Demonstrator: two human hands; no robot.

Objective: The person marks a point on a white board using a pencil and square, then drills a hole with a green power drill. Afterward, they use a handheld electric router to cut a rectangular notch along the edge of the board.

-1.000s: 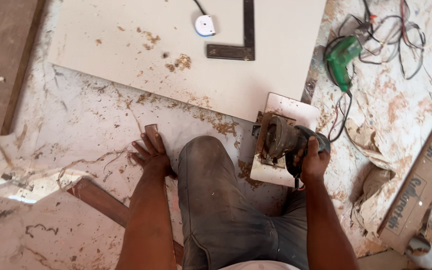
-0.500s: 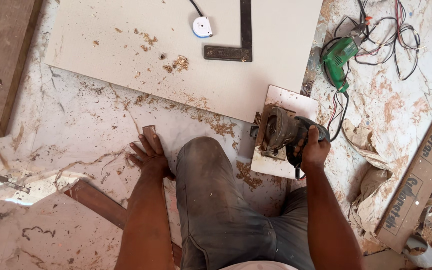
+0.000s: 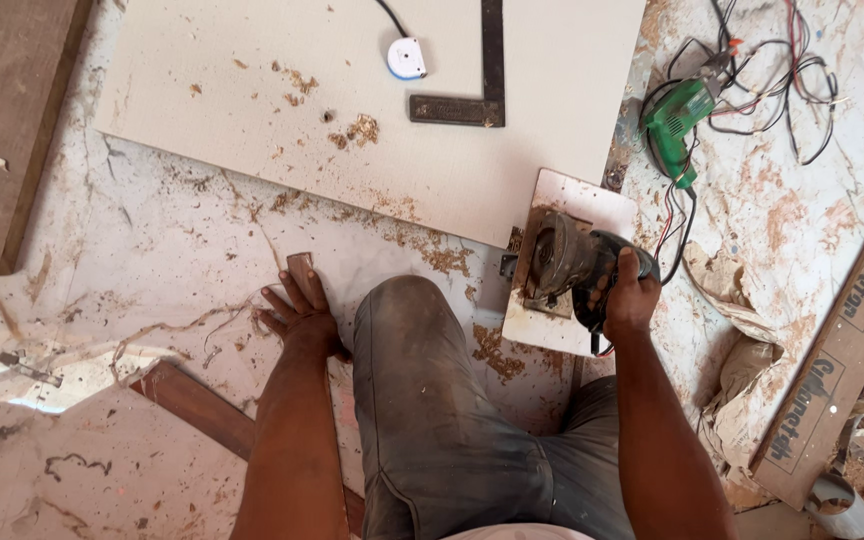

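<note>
The left hand (image 3: pixel 297 315) lies flat with fingers spread on a small wooden strip (image 3: pixel 302 275) on the floor; at three o'clock from it, past the knee, the right hand (image 3: pixel 627 295) grips the circular saw (image 3: pixel 567 265), which sits on a small white offcut (image 3: pixel 552 260); at twelve o'clock lies the large pale board (image 3: pixel 282 110), bearing a steel square (image 3: pixel 477 85) and a tape measure (image 3: pixel 406 58).

A pale marbled floor (image 3: pixel 132 250) with brown veins fills the view, littered with sawdust and wood chips. A large off-white board (image 3: pixel 282 110) lies flat on it. Left of the board rests a dark wooden plank (image 3: pixel 7 130); right of it a tangle of cables (image 3: pixel 782 90) sprawls. Crumpled paper (image 3: pixel 742 350) lies below the cables. Bright daylight glares on the floor at lower left.
</note>
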